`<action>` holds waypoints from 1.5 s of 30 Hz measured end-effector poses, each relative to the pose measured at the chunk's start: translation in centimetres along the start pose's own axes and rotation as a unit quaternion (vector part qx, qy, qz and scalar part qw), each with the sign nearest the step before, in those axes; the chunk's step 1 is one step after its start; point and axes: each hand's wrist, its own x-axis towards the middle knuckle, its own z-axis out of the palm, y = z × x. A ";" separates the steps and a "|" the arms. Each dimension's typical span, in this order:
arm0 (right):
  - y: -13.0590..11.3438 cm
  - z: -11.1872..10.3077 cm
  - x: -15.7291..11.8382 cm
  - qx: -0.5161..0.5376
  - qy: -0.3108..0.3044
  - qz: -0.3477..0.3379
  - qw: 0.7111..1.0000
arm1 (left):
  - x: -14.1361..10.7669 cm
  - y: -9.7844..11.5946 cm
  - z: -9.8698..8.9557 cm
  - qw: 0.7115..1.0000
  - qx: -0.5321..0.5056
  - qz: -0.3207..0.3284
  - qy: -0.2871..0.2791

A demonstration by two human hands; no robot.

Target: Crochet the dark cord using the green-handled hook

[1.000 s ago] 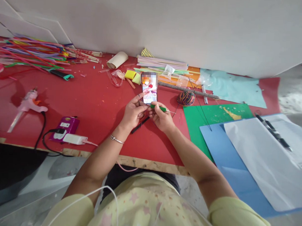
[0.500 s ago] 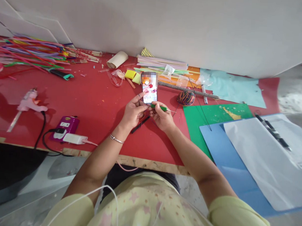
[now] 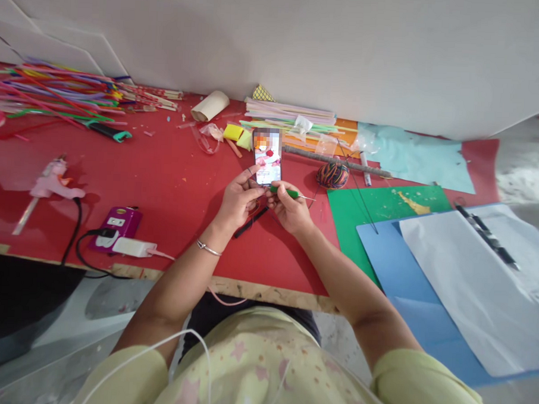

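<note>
In the middle of the table, my right hand point(image 3: 289, 209) is closed around the green handle of a crochet hook point(image 3: 288, 192); its thin metal end points right. My left hand point(image 3: 240, 198) is beside it, thumb and fingers pinched on dark yarn point(image 3: 253, 211), though the fingertips partly hide the strand. Just beyond both hands a phone point(image 3: 268, 160) with a lit screen leans upright, and my left index finger is by its lower left edge. A dark stick-like thing point(image 3: 251, 222) lies beneath my hands. Right of the phone rests a multicoloured yarn ball point(image 3: 332, 175).
A pink glue gun point(image 3: 53, 180) and a purple power socket point(image 3: 116, 228) with cords are on the left. Pipe cleaners point(image 3: 64, 95) and a cardboard tube point(image 3: 210, 106) lie along the wall. A blue folder point(image 3: 409, 285) with papers and pens covers the right side.
</note>
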 end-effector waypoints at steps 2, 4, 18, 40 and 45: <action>0.0 0.0 0.0 0.002 -0.001 -0.001 1.000 | 0.0 0.0 0.0 1.000 -0.004 0.000 0.001; 0.0 0.0 0.0 -0.004 0.007 0.003 1.000 | 0.0 0.0 0.1 1.000 -0.006 -0.001 0.001; 0.2 -0.3 0.1 -0.018 0.012 0.011 1.000 | 0.2 -0.2 -0.2 1.000 0.003 0.008 -0.003; -0.9 2.1 5.6 -0.120 -0.065 0.004 0.991 | 2.4 1.2 -1.6 0.992 -0.045 0.094 0.074; -1.6 1.2 2.9 -0.170 -0.033 -0.045 0.984 | 1.3 0.9 -0.6 0.997 -0.049 0.056 0.031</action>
